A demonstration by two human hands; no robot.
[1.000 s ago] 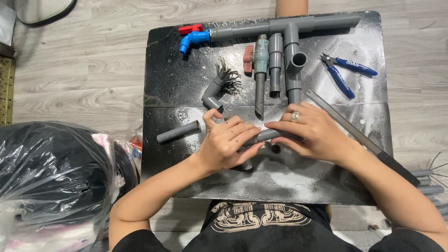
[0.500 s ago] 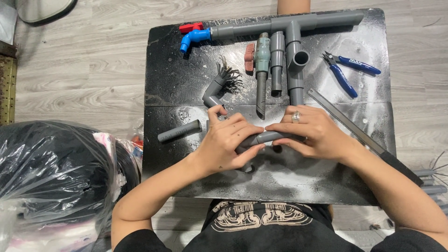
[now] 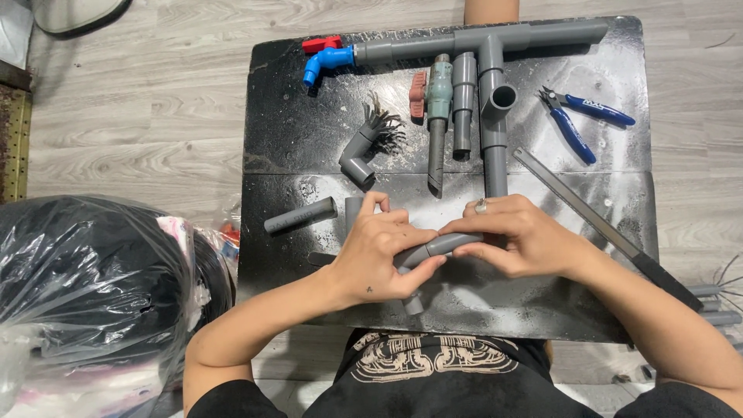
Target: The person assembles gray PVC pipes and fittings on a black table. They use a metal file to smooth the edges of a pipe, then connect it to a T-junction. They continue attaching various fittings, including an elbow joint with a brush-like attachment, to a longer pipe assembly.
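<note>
Both of my hands meet over the near middle of a black board (image 3: 294, 139). My left hand (image 3: 379, 255) and my right hand (image 3: 518, 236) together grip a short grey pipe piece (image 3: 445, 246) that lies between them. A grey stub (image 3: 414, 303) sticks out below my left hand. A loose short grey pipe (image 3: 300, 216) lies left of my left hand. A grey elbow fitting (image 3: 357, 155) rests just beyond the hands.
At the far edge lies a long grey pipe assembly (image 3: 480, 39) with a blue and red tap (image 3: 325, 56). Blue-handled pliers (image 3: 576, 120) and a flat metal file (image 3: 596, 220) lie on the right. A large bag of clear plastic (image 3: 85, 294) sits on the wooden floor at left.
My hands have closed in on the grey pipe piece and shifted slightly toward me; the piece now shows between them.
</note>
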